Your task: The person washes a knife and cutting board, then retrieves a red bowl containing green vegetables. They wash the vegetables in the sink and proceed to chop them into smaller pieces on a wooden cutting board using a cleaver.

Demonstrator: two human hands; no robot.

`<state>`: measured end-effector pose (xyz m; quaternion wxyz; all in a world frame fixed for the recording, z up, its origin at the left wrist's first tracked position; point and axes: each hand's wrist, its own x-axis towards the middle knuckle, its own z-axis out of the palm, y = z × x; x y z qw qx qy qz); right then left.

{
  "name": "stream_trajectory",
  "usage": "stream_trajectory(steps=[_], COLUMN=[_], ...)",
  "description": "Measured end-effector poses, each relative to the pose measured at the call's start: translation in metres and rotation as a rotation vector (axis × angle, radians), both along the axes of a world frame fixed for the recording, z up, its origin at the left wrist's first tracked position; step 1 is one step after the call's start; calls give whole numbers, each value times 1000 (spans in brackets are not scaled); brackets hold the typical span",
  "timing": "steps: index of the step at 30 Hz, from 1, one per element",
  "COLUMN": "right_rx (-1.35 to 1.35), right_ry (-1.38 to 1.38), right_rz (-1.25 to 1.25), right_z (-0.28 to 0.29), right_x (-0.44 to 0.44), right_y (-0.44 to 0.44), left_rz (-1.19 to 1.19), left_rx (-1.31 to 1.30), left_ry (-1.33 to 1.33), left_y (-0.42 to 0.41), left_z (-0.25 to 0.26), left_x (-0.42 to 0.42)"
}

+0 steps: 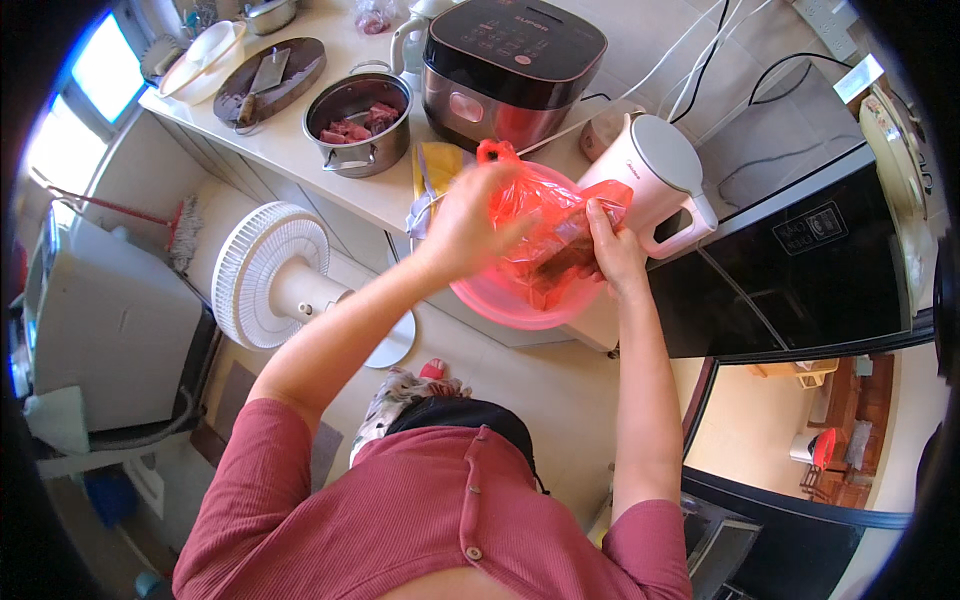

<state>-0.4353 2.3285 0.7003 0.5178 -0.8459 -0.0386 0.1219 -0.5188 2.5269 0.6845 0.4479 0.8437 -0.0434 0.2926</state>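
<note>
A red plastic bag (536, 225) with something brown inside is held over a pink plastic basin (517, 311). My right hand (619, 247) grips the bag's right side, thumb on top. Blurred, my left hand (480, 217) is at the bag's left side; whether its fingers hold the plastic cannot be told. A yellow cloth (436, 169) lies just left of the basin. Farther left stands a steel pot (367, 156) with pieces of raw meat (352, 131) in it. Beyond the pot, a cleaver (270, 71) rests on a round dark chopping board (307, 60).
A rice cooker (510, 67) stands behind the basin, and a white electric kettle (637, 180) is close at its right. White cables cross near both. A white fan (274, 277) stands on the floor at left. Stacked pale bowls (210, 64) sit at the counter's far left.
</note>
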Motion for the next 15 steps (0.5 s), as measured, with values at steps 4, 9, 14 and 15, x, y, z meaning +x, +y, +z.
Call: stream_trajectory(steps=[4, 9, 14, 15], right_rx=[58, 99, 159, 178], right_ry=[199, 244, 56, 22], right_rz=[17, -25, 4, -7], right_z=[2, 1, -13, -16], right_x=[6, 3, -11, -14], right_y=[10, 3, -5, -5], left_rz=[-137, -250, -318, -337], left_rx=[272, 108, 55, 65], left_ry=[283, 189, 86, 84], left_y=[-14, 2, 14, 15], left_z=[-10, -9, 30, 38], left_x=[-8, 17, 35, 38])
